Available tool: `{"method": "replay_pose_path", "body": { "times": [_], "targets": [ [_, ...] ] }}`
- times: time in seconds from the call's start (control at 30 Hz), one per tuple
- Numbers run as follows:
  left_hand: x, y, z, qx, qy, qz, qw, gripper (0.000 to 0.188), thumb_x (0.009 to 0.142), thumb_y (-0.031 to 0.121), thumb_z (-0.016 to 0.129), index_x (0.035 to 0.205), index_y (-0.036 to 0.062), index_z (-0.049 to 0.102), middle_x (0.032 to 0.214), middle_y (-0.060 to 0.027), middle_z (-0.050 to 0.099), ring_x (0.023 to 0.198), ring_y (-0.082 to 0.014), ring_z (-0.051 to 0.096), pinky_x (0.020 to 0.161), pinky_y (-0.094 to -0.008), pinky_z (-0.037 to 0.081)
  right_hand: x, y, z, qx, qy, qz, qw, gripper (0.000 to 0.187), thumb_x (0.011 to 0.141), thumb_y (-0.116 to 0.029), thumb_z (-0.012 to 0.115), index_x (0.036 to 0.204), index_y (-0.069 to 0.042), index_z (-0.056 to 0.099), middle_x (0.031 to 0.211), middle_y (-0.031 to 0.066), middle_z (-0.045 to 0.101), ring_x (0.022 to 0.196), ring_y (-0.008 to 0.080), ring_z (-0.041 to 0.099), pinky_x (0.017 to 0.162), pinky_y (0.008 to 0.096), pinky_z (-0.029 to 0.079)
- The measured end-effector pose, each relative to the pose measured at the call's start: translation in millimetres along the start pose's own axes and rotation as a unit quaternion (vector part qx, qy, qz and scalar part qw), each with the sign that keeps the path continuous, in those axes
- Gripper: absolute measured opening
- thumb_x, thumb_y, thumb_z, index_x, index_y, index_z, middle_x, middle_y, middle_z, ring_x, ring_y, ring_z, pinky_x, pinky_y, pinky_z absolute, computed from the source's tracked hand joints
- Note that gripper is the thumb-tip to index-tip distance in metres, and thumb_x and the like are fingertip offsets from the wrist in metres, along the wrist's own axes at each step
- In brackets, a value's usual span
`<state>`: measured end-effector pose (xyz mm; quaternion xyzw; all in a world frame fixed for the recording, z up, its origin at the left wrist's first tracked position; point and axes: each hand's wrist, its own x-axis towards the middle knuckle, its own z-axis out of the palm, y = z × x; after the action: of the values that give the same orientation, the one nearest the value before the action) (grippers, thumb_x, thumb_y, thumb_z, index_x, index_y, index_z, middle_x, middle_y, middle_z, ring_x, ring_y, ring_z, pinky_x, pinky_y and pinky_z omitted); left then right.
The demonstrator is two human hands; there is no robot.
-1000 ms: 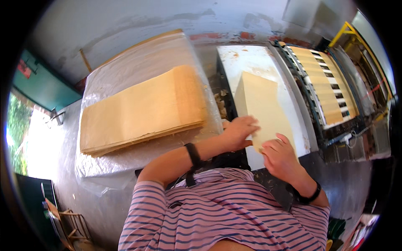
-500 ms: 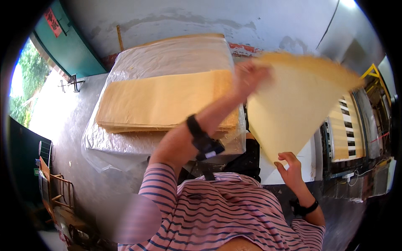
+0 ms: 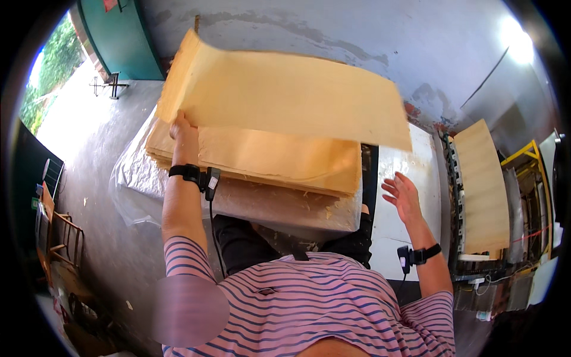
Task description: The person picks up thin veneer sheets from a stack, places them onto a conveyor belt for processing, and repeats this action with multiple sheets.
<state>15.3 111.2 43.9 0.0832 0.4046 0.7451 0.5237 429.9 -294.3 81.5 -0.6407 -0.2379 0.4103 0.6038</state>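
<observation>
A thin tan sheet of wood veneer (image 3: 297, 92) hangs in the air, tilted, with its left end curled up. My left hand (image 3: 183, 126) is closed on its near left edge. Beneath it lies a stack of similar veneer sheets (image 3: 267, 156) with ragged edges, resting on a pile wrapped in clear plastic (image 3: 262, 205). My right hand (image 3: 402, 195) is apart from the sheet, fingers spread, holding nothing. It hovers over a white tabletop (image 3: 398, 238) to the right of the stack.
Another veneer sheet (image 3: 482, 187) lies on a machine (image 3: 455, 196) at the right, beside a yellow metal frame (image 3: 523, 156). A wall (image 3: 357, 27) stands behind the stack. At far left are a green door (image 3: 122, 44) and a wooden chair (image 3: 66, 238).
My left hand has swung left, carrying the veneer sheet from over the white tabletop to above the stack. My right hand has risen slightly and opened. A veneer sheet now covers the machine's slats.
</observation>
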Motion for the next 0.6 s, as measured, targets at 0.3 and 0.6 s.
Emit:
{"method": "replay_pose_path", "body": {
  "times": [0.3,0.6],
  "targets": [
    [13,-4,-88,0.063,0.024,-0.082,0.994,0.017,0.08,0.017,0.051,0.092,0.0063,0.045,0.086,-0.007,0.052,0.078,-0.0238,0.054,0.065,-0.0422,0.045,58,-29,67,-0.063,-0.02,0.006,0.998,0.038,0.076,-0.03,0.056,0.103,-0.004,0.046,0.086,0.0061,0.054,0.077,0.0141,0.054,0.06,0.0264,0.044],
    [-15,4,-85,0.041,-0.023,-0.088,0.995,0.018,0.077,0.011,0.051,0.092,0.0036,0.045,0.088,-0.0069,0.051,0.077,-0.024,0.055,0.068,-0.0394,0.047,126,-18,110,-0.071,-0.06,-0.024,0.995,0.031,0.076,-0.024,0.055,0.096,-0.001,0.047,0.083,0.0063,0.052,0.075,0.0155,0.054,0.058,0.0252,0.044]
  ]
}}
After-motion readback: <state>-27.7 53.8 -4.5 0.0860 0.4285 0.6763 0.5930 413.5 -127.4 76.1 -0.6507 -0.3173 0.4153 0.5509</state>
